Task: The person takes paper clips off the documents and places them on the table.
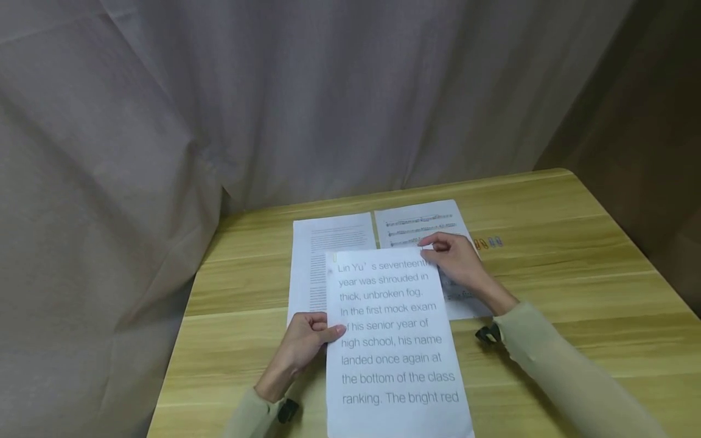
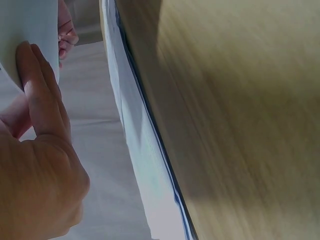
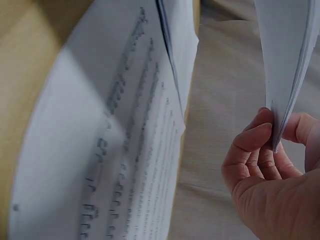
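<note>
A stack of printed paper sheets (image 1: pixel 391 365), large English text on its top page, is held up above the table. Its left edge is pinched by my left hand (image 1: pixel 306 340), thumb in front and fingers behind. At the top right corner, my right hand (image 1: pixel 454 258) pinches the sheets between thumb and fingers. A yellow paper clip (image 1: pixel 334 258) sits on the top left corner. From the right wrist view, several layers of the held sheets (image 3: pixel 290 60) show edge-on between the right thumb and fingers.
Behind the held sheets, a small-print text page (image 1: pixel 306 261) and a sheet-music page (image 1: pixel 411 213) lie side by side on the wooden table (image 1: pixel 235 347). Several orange and bluish paper clips (image 1: pixel 484 244) lie right of the music. A grey curtain (image 1: pixel 328 103) hangs behind.
</note>
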The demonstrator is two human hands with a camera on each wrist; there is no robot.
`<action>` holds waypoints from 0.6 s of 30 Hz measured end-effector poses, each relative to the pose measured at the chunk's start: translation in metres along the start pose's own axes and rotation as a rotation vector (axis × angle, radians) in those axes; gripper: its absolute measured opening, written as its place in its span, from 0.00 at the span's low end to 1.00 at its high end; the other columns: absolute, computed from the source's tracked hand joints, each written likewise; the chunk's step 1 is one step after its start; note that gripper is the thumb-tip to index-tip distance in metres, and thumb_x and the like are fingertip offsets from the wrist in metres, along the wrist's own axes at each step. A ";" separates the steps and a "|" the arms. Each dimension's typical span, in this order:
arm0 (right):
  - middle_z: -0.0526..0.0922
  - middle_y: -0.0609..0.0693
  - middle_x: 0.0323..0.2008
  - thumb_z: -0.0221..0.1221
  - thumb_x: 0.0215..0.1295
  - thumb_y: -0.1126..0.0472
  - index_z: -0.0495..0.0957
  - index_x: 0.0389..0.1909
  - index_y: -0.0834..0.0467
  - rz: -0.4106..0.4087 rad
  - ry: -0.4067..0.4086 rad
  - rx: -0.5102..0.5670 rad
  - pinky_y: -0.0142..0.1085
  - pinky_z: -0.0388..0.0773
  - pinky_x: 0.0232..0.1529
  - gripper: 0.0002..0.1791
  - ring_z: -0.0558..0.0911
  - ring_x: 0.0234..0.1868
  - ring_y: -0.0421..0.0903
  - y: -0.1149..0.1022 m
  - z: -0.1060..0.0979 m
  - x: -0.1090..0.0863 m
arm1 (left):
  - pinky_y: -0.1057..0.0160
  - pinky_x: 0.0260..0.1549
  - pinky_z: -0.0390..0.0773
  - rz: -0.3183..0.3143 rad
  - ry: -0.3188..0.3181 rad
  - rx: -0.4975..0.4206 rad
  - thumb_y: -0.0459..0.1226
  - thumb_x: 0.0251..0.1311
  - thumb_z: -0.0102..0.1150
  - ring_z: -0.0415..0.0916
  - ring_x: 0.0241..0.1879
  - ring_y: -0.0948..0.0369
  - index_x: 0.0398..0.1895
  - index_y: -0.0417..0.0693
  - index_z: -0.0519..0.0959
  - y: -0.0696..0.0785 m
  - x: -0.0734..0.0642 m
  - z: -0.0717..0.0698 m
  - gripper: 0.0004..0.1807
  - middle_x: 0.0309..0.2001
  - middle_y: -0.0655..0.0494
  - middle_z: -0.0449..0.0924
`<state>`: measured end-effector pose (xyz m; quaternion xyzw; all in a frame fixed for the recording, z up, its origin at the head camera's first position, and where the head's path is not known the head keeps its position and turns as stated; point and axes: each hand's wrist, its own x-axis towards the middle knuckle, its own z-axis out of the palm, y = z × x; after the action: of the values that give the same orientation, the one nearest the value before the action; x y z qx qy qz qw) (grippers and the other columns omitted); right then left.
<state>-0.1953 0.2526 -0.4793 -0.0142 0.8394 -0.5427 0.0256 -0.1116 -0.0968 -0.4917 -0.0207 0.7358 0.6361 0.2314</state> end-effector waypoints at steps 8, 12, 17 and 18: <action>0.91 0.51 0.35 0.64 0.77 0.62 0.83 0.59 0.66 0.022 0.054 0.016 0.29 0.79 0.36 0.16 0.84 0.30 0.39 0.010 -0.003 -0.004 | 0.64 0.38 0.92 -0.010 -0.004 -0.010 0.29 0.68 0.70 0.95 0.38 0.54 0.52 0.26 0.85 0.001 -0.002 0.002 0.14 0.41 0.37 0.94; 0.91 0.47 0.34 0.62 0.78 0.63 0.81 0.61 0.67 0.035 0.086 0.059 0.28 0.83 0.37 0.17 0.85 0.31 0.36 0.014 -0.011 -0.004 | 0.63 0.39 0.92 -0.001 -0.001 -0.008 0.29 0.68 0.70 0.95 0.39 0.52 0.52 0.26 0.85 0.001 -0.002 0.002 0.14 0.42 0.36 0.94; 0.88 0.36 0.30 0.60 0.78 0.65 0.78 0.63 0.68 0.055 0.099 0.090 0.28 0.84 0.37 0.18 0.86 0.32 0.34 0.022 -0.031 -0.003 | 0.67 0.36 0.89 -0.003 0.031 0.018 0.30 0.68 0.71 0.95 0.36 0.55 0.51 0.28 0.86 0.003 -0.001 0.000 0.14 0.40 0.38 0.94; 0.88 0.34 0.30 0.60 0.78 0.65 0.78 0.63 0.69 0.062 0.100 0.086 0.28 0.85 0.37 0.18 0.86 0.32 0.34 0.025 -0.037 -0.003 | 0.68 0.35 0.88 -0.006 0.039 0.021 0.30 0.68 0.71 0.95 0.36 0.56 0.51 0.28 0.86 0.004 -0.001 -0.001 0.14 0.40 0.38 0.94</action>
<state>-0.1946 0.2966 -0.4871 0.0399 0.8155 -0.5773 0.0012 -0.1119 -0.0975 -0.4877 -0.0330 0.7467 0.6271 0.2193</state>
